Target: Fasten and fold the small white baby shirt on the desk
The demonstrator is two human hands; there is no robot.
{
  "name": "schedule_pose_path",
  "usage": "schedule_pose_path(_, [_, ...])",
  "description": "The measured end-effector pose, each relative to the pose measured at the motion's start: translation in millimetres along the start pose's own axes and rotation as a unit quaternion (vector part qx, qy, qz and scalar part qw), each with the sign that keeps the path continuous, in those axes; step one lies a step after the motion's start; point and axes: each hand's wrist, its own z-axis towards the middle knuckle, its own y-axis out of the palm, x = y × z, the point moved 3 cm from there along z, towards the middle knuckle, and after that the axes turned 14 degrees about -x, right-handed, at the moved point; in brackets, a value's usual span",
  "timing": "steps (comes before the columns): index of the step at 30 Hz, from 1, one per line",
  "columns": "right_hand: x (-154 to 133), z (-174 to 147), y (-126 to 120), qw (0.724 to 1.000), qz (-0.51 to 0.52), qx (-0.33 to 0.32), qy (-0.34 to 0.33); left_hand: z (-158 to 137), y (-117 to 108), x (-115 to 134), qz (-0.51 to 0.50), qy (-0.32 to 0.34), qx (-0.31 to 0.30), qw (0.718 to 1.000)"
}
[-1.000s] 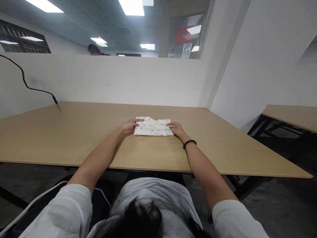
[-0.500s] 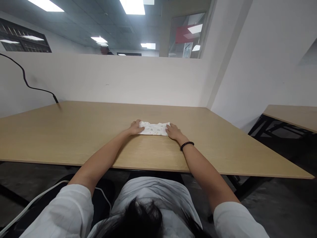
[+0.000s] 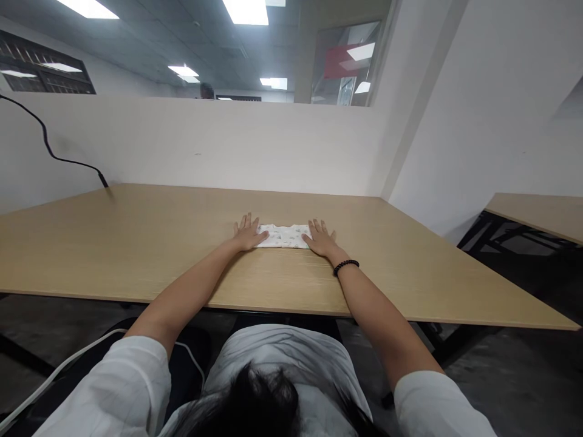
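A folded white cloth (image 3: 285, 237) with a small printed pattern lies flat on the wooden table, long side across. Its exact kind I cannot make out. My left hand (image 3: 246, 233) rests at its left end, fingers spread, the thumb over the fabric. At the right end lies my right hand (image 3: 321, 239), also with fingers spread and its thumb on the cloth. A dark beaded bracelet (image 3: 346, 267) circles my right wrist. Both ends of the cloth are partly covered by the hands.
The pale wooden table (image 3: 150, 243) reaches back to a low white partition (image 3: 241, 145). A black cable (image 3: 59, 159) comes down to its back left edge. Another table (image 3: 542, 212) stands at the right. Beyond the partition, a person (image 3: 207, 91) is partly visible.
The fingers of both hands have spread out and now lie flat at the cloth's ends. The cloth has stayed in about the same place.
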Motion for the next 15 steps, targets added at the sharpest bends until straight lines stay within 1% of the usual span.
schedule_pose_path(2, [-4.5, -0.4, 1.2, 1.000, -0.007, -0.010, -0.026, -1.4, 0.6, 6.2, 0.009, 0.052, -0.017, 0.998])
schedule_pose_path(4, [-8.0, -0.7, 4.2, 0.999, -0.011, -0.029, -0.044, -1.2, 3.3, 10.4, 0.011, 0.096, -0.057, 0.994])
schedule_pose_path(6, [-10.0, -1.1, 6.6, 0.998, -0.012, -0.041, -0.051, 0.3, 6.3, 11.8, 0.005, 0.119, -0.094, 0.989])
schedule_pose_path(8, [-10.7, -1.8, 6.7, 0.998, -0.010, -0.044, -0.055, 2.2, 7.5, 11.6, -0.004, 0.125, -0.110, 0.986])
schedule_pose_path(12, [-10.1, -3.4, -1.2, 0.998, -0.002, -0.032, -0.063, 3.5, 1.8, 11.4, -0.027, 0.135, -0.105, 0.985])
schedule_pose_path(15, [-6.7, -3.9, -10.9, 0.998, 0.011, -0.004, -0.065, 2.9, -8.6, 8.5, -0.049, 0.133, -0.072, 0.987])
